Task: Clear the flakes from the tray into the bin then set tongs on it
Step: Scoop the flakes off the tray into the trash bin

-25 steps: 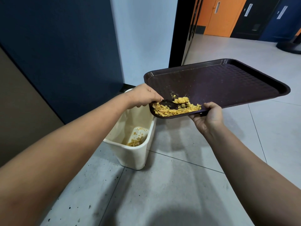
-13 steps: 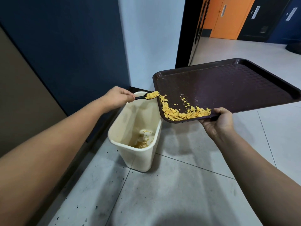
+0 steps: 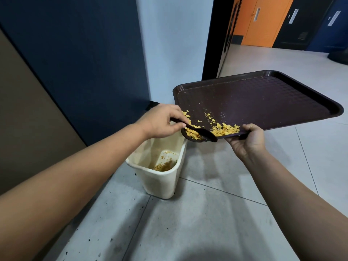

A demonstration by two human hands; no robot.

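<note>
My right hand [image 3: 246, 142] grips the near edge of a dark brown tray [image 3: 263, 98], held tilted in the air above a cream bin [image 3: 160, 178]. Yellow flakes [image 3: 224, 129] lie heaped along the tray's low near-left edge. My left hand [image 3: 162, 122] holds a black utensil [image 3: 203, 133] by its handle, with the wide end lying among the flakes at the tray's near rim. Some flakes sit at the bottom of the bin. I see only one black blade, so I cannot tell whether the utensil is the tongs.
The bin stands on a grey tiled floor [image 3: 197, 223] against a dark blue wall [image 3: 84, 53]. A black door frame [image 3: 212, 34] opens onto a hallway with an orange door [image 3: 261, 21] at the back right.
My left hand brought the black utensil from over the bin back onto the tray's near-left corner. The flakes it carried are gone from it. The tray stayed tilted in my right hand.
</note>
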